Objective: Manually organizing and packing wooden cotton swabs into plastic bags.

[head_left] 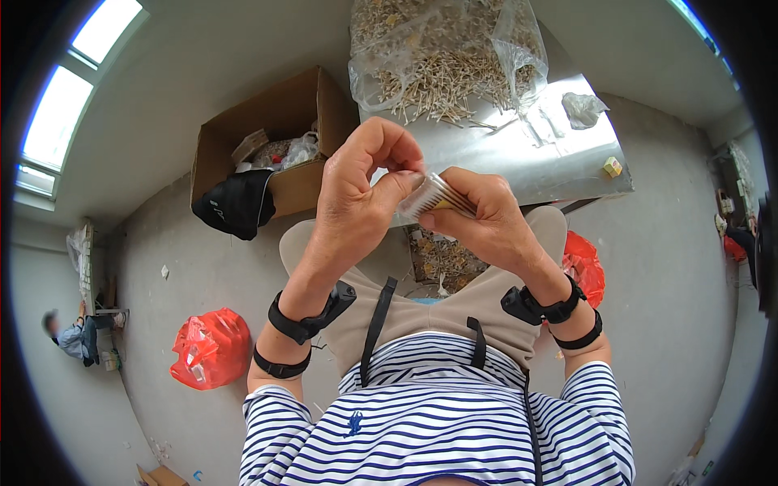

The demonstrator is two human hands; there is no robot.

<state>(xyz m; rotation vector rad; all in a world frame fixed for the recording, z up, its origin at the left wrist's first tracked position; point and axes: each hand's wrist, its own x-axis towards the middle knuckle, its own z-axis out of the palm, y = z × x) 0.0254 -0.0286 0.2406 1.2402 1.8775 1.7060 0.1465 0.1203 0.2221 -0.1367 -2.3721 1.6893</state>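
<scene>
Two hands (421,206) on clear stick packet (435,195)

Between your left hand (356,194) and right hand (486,223) sits a small bundle of thin pale wooden sticks (433,194) in glossy clear plastic film. The grey metal tabletop (559,154) looks smooth and dully reflective (the brown cardboard box (267,130) is matt), and the crinkled red plastic bag (211,348) shines.

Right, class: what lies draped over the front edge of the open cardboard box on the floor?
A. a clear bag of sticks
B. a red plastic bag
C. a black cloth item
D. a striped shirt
C: a black cloth item hangs over the cardboard box edge.
</scene>
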